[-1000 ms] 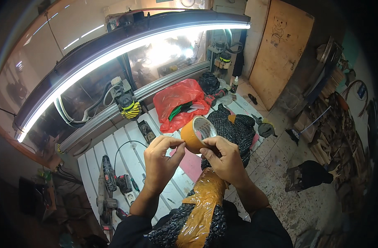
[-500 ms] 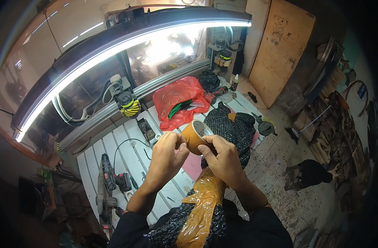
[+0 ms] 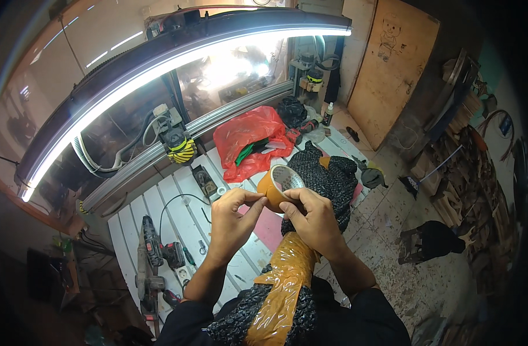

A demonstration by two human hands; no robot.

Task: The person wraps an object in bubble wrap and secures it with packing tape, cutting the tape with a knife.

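The right hand (image 3: 314, 216) clamps the packing-tape roll (image 3: 268, 188) at four o'clock; the left hand (image 3: 231, 219) is pinched together at eight.

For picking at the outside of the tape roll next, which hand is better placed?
Probably the left hand: its thumb and forefinger come together right beside the outer face of the tape roll. The right hand holds the roll's right side, so it seems better suited to steadying.

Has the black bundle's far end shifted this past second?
No, no visible shift either way: judged against the white table, the black bundle's far end keeps its place right of the red plastic bag.
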